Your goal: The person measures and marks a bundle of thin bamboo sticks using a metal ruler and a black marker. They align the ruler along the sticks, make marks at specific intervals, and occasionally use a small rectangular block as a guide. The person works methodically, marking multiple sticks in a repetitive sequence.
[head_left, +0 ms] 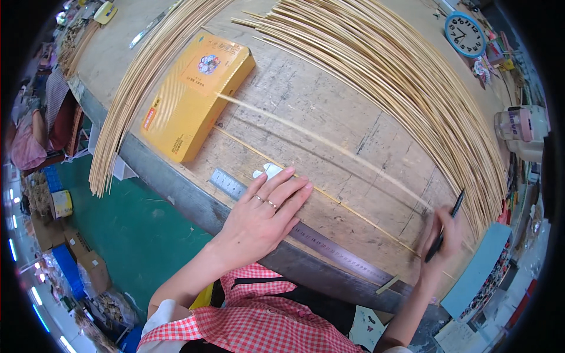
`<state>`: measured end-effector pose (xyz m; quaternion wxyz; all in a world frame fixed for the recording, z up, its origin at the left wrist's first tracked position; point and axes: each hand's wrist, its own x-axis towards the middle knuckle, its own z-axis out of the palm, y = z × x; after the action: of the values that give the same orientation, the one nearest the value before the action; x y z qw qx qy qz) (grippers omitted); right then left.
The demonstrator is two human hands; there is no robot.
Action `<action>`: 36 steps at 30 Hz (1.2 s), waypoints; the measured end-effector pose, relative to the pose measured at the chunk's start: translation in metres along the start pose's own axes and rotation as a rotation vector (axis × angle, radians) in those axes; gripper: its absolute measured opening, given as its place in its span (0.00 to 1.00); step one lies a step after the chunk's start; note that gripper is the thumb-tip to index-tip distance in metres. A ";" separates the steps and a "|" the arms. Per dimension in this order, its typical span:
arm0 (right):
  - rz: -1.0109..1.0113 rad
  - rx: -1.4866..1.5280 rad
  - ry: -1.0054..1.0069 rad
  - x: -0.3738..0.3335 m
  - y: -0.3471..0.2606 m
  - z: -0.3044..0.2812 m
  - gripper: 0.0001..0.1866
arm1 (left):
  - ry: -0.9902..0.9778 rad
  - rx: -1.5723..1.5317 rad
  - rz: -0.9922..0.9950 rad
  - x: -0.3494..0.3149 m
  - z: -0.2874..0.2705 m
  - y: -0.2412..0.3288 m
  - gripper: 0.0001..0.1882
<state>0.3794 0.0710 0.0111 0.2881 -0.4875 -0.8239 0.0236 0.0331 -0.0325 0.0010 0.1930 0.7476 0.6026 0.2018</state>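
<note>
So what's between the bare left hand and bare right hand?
In the head view, a thin tan stick and a flat silver metal ruler, on the brown wooden tabletop.

Steel ruler, flat, slanting ctr-left to lower right of frame. Thin tan stick just beyond, approx. parallel. Pale stick, motion-blurred, upper left-ctr to right. Blk pen, steeply tilted, at right.
</note>
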 end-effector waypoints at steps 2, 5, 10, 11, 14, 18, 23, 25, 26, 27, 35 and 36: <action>0.072 0.002 -0.032 -0.019 -0.012 -0.007 0.15 | 0.001 -0.005 0.004 0.002 0.001 0.000 0.39; 0.148 0.056 -0.085 -0.035 -0.021 -0.009 0.15 | -0.018 -0.008 -0.007 0.002 -0.002 0.001 0.38; 0.132 0.065 -0.151 -0.040 -0.029 -0.005 0.18 | -0.034 -0.006 -0.020 0.002 -0.003 0.003 0.38; 0.145 0.068 -0.152 -0.042 -0.030 -0.003 0.18 | -0.035 -0.010 -0.020 0.002 -0.003 0.003 0.38; 0.205 0.119 -0.162 -0.048 -0.031 -0.002 0.17 | -0.045 -0.013 -0.027 0.004 -0.003 0.004 0.37; 0.214 0.135 -0.216 -0.046 -0.033 -0.008 0.17 | -0.048 -0.012 -0.038 0.003 -0.003 0.004 0.37; 0.148 0.093 -0.255 -0.042 -0.031 -0.012 0.18 | -0.056 -0.014 -0.044 0.003 -0.004 0.004 0.37; 0.198 0.138 -0.229 -0.044 -0.033 -0.011 0.18 | -0.059 -0.014 -0.044 0.003 -0.004 0.004 0.38; 0.173 0.132 -0.198 -0.045 -0.033 -0.009 0.17 | -0.059 -0.014 -0.042 0.003 -0.005 0.004 0.38; 0.148 0.127 -0.168 -0.045 -0.032 -0.007 0.16 | -0.059 -0.014 -0.039 0.003 -0.005 0.004 0.38; 0.103 0.079 -0.223 -0.054 -0.034 -0.007 0.17 | -0.066 0.022 -0.035 0.003 -0.004 0.003 0.37; 0.150 0.110 -0.257 -0.054 -0.035 -0.009 0.17 | -0.075 0.028 -0.044 0.003 -0.004 0.004 0.37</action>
<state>0.3758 0.0060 0.0055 0.2041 -0.5242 -0.8127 0.1521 0.0346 -0.0301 0.0068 0.2094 0.7439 0.6139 0.1610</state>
